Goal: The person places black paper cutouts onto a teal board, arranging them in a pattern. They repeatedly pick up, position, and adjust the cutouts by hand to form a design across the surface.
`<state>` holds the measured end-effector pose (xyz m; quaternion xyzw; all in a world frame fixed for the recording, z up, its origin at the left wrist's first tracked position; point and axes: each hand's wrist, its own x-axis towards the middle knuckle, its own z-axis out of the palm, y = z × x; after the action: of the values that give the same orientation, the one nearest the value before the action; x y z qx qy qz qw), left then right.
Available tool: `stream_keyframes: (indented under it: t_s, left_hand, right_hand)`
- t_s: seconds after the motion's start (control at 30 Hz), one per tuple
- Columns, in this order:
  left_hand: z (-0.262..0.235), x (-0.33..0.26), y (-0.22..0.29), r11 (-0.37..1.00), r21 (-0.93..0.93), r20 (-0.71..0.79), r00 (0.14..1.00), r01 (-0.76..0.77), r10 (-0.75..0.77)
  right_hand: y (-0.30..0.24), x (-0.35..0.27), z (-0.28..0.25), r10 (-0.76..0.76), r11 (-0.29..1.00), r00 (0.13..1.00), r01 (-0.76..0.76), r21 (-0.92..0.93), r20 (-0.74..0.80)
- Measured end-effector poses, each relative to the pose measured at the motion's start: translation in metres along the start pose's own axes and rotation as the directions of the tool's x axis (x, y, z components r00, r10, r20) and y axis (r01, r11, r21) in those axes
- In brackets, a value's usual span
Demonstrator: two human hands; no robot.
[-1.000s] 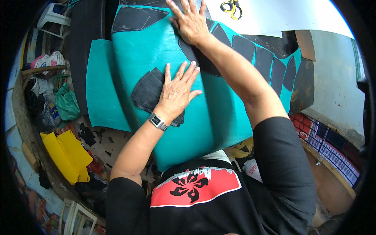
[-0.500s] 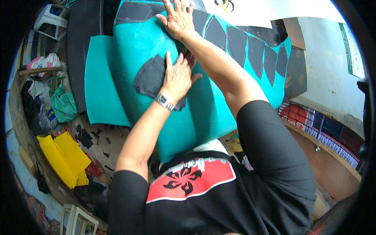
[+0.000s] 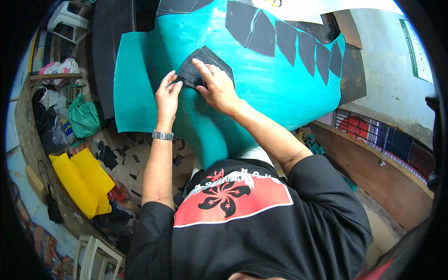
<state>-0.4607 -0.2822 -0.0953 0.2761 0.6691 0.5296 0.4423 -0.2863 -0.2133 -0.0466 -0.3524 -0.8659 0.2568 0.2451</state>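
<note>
A large teal sheet (image 3: pixel 270 93) drapes over the work surface and hangs down toward my body. On it lies a small stack of dark grey, angular cut pieces (image 3: pixel 207 58). My right hand (image 3: pixel 218 88) rests on this stack, index finger stretched over it and thumb apart at its near edge. Beside the stack's left edge is my left hand (image 3: pixel 167 93), fingers loosely bent and apart; whether its fingertips touch the pieces is unclear. Several more dark pieces with pale outlines (image 3: pixel 285 42) lie in a row along the sheet's far side.
A black padded-looking panel (image 3: pixel 112 56) stands left of the sheet. Further left are a white plastic stool (image 3: pixel 70 21), a green bag (image 3: pixel 84 116) and a folded yellow sheet (image 3: pixel 84 182). Dark scraps (image 3: pixel 109 156) litter the floor. A wooden board (image 3: pixel 373 161) runs along the right.
My right hand has come back from the far edge onto the stack. My left hand has moved off the stack to its left side. The stack looks more squared up.
</note>
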Motion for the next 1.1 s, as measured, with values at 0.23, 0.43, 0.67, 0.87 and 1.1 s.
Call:
stream_keyframes:
  t_s: [0.23,0.43,0.67,0.87,1.1]
  left_hand:
    - [0.011,-0.004,0.012,0.908,0.349,0.010,0.970,-0.232,0.244]
    - [0.025,-0.002,0.021,0.982,-0.054,0.052,0.982,-0.180,0.183]
    - [0.022,-0.001,0.014,0.983,0.002,0.057,0.982,-0.182,0.181]
    - [0.027,-0.004,0.011,0.961,0.145,0.023,0.972,-0.235,0.234]
    - [0.029,-0.011,0.020,0.606,0.721,0.119,0.922,-0.335,0.368]
  right_hand:
    - [-0.004,0.006,0.013,0.090,0.994,0.996,-0.091,-0.065,-0.015]
    - [-0.001,0.015,0.021,0.177,0.984,0.979,-0.174,0.037,-0.103]
    - [-0.003,0.014,0.034,0.260,0.911,0.928,-0.143,0.387,-0.268]
    - [0.008,0.027,0.052,0.400,0.820,0.865,-0.190,0.540,-0.303]
    - [0.014,0.018,0.034,0.422,0.824,0.849,-0.214,0.524,-0.317]
